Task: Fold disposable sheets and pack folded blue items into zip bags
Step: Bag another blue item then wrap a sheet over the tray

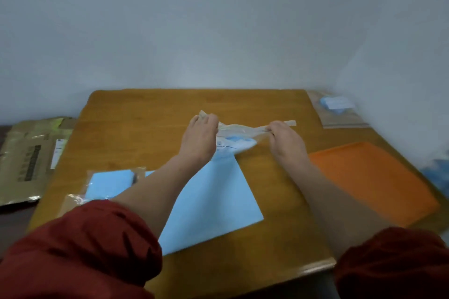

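Head view shows you holding the zip bag [239, 132] stretched between your two hands, above the tabletop [155, 114] and just beyond the far corner of the flat blue sheet [213, 204] that lies between your forearms. Your left hand [201, 135] pinches one end of the bag's top strip with its fingers curled over it. Your right hand [283, 137] pinches the strip near the other end, and a short tail pokes out past that hand. The bag's long axis therefore runs from hand to hand, left to right across you, with the left end a touch higher in the picture. Neither hand is nearer, since each holds an end. The body of the bag hangs from the strip back toward you, between your wrists. Something pale blue shows through it, though blur hides whether it sits fully inside. The mouth seems to lie along the strip you hold, so the coming move probably runs along that same line, as a pinch drawn from one hand toward the other to seal it. A packed bag [109, 183] lies just outside your left forearm. An orange sheet [371, 177] lies outside your right forearm, well apart from the bag.
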